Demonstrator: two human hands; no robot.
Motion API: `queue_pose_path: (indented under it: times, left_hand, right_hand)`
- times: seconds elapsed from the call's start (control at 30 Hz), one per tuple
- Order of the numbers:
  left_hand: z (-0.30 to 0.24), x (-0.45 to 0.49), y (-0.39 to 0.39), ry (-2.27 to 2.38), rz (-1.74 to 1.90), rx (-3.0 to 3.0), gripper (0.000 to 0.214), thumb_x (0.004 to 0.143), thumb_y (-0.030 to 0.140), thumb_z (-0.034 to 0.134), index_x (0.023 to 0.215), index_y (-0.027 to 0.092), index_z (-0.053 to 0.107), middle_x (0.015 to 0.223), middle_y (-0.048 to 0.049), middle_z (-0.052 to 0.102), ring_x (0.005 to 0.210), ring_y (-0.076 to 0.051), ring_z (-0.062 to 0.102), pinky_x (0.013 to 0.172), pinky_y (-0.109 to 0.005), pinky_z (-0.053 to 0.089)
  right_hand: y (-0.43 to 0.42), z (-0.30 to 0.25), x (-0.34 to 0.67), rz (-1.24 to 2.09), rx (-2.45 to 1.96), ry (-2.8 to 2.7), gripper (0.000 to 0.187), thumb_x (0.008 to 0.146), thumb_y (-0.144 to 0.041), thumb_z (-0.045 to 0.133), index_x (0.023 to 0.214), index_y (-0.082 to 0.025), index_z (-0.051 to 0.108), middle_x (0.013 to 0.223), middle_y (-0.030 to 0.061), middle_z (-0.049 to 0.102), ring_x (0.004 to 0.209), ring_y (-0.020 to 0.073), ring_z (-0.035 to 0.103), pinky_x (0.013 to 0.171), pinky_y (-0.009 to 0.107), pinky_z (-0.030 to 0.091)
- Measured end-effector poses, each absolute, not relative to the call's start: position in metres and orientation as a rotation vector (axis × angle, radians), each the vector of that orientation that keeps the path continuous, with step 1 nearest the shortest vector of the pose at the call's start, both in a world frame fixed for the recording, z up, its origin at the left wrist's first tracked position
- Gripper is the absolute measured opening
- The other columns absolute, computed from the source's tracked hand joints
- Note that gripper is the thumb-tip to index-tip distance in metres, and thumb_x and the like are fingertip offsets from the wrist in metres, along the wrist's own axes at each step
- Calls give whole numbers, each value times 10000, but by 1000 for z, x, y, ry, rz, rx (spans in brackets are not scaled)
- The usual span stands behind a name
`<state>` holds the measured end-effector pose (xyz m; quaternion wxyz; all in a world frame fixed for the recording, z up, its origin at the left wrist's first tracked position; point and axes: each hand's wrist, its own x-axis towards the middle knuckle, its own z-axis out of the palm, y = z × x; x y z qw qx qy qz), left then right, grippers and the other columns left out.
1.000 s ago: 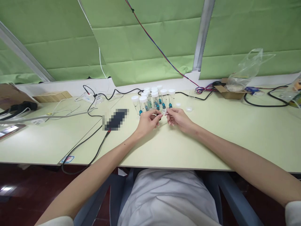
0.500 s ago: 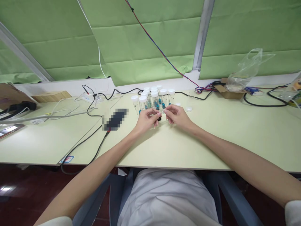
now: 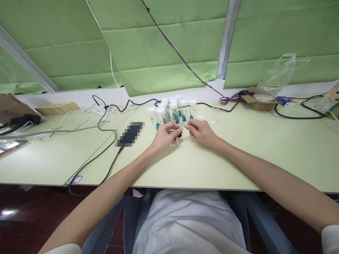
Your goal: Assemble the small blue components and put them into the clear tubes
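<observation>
My left hand (image 3: 167, 134) is closed in a pinch, with a small black round-looking part (image 3: 180, 135) at its thumb and fingertips. Facing it a short gap away, my right hand (image 3: 200, 130) pinches too; something thin and pale shows at its fingertips, too small to name. Just beyond both hands stand several clear vials with white caps, one at the front left being a capped vial (image 3: 160, 111). Blue-green pieces with thin wires show inside them. Loose on the table to the right lie a white cap (image 3: 212, 122) and another white cap (image 3: 200, 116).
A blurred-out dark device (image 3: 130, 134) with a black cable (image 3: 114, 165) lies left of my hands. White cords (image 3: 74, 121) spread over the far left. At the back right stands a cardboard box (image 3: 261, 104) with a clear plastic bag (image 3: 275, 81) on it.
My right hand's fingertips have dipped slightly and its fingers are drawn in more. My left hand stays almost in place, still pinching the black part.
</observation>
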<state>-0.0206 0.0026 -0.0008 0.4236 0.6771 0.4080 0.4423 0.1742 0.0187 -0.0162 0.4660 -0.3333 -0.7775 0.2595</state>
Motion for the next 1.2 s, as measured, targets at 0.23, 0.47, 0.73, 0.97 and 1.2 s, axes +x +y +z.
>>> queue_pose_path:
  times: [0.23, 0.47, 0.73, 0.97, 1.2]
  left_hand:
    - [1, -20, 0, 1032, 1109, 1730, 383, 778, 518, 761, 774, 152, 648, 594, -5, 592, 441, -103, 535, 393, -229, 413]
    - [0, -21, 1, 1031, 1109, 1755, 386, 772, 525, 761, 776, 156, 651, 674, -25, 638, 454, -103, 549, 397, -236, 422]
    - [1, -20, -1, 1072, 1107, 1800, 335, 811, 490, 728, 763, 168, 649, 513, 13, 559, 411, -106, 510, 406, -232, 392]
    - [3, -18, -4, 1050, 1097, 1827, 321, 816, 480, 713, 777, 167, 655, 526, 14, 565, 412, -104, 513, 409, -228, 381]
    - [2, -18, -2, 1064, 1097, 1831, 317, 819, 474, 710, 777, 165, 654, 527, 14, 560, 416, -109, 520, 414, -233, 383]
  right_hand:
    - [19, -15, 175, 624, -804, -1931, 309, 958, -328, 524, 668, -223, 540, 545, -31, 565, 544, 132, 493, 617, 267, 374]
    - [19, -16, 176, 626, -797, -1938, 322, 965, -342, 522, 667, -223, 542, 542, -33, 565, 535, 130, 488, 617, 267, 375]
    - [17, -17, 173, 713, -859, -1946, 301, 988, -413, 495, 767, -225, 577, 526, -45, 584, 494, 132, 518, 599, 263, 382]
    - [14, -16, 169, 714, -834, -1984, 348, 1006, -409, 464, 730, -221, 565, 515, -43, 578, 498, 137, 541, 638, 275, 410]
    - [18, -18, 171, 735, -833, -1992, 378, 1008, -428, 460, 703, -222, 549, 520, -38, 591, 497, 137, 552, 635, 277, 416]
